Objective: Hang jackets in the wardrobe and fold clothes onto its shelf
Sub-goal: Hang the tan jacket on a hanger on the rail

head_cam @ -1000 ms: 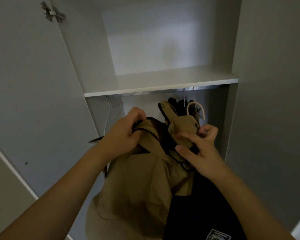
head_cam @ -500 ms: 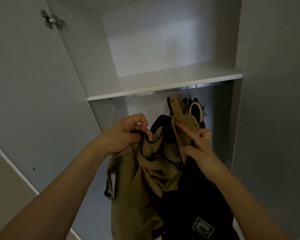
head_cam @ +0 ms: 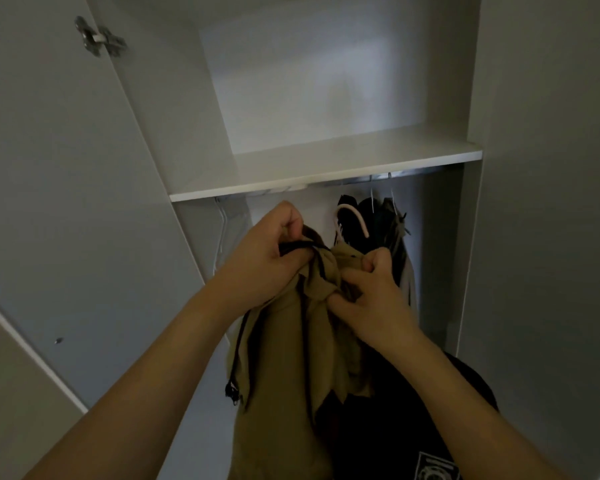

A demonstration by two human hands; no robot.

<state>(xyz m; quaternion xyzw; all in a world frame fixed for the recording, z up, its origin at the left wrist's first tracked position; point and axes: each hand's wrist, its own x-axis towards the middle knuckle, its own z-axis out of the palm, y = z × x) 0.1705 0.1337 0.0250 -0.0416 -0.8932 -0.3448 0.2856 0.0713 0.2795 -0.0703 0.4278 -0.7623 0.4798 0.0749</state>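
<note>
A tan jacket [head_cam: 284,368] with dark trim hangs down in front of the open wardrobe, held up by both hands. My left hand [head_cam: 264,258] grips its dark-edged collar at the top left. My right hand [head_cam: 371,299] pinches the bunched tan fabric at the top right. A pale pink hanger hook [head_cam: 355,218] sticks up just behind the jacket. Dark clothes [head_cam: 385,223] hang from the metal rail [head_cam: 378,178] at the right. The white shelf [head_cam: 326,171] lies above the rail.
The wardrobe door [head_cam: 66,185] stands open at the left, with a metal hinge [head_cam: 99,38] near its top. A bare wire hanger [head_cam: 222,233] hangs at the rail's left end. The right side panel [head_cam: 534,202] is close. A black garment [head_cam: 413,427] with a white logo fills the bottom.
Both hands have come closer together at the top of the tan jacket and bunched its fabric. The pink hanger hook now stands free behind the jacket.
</note>
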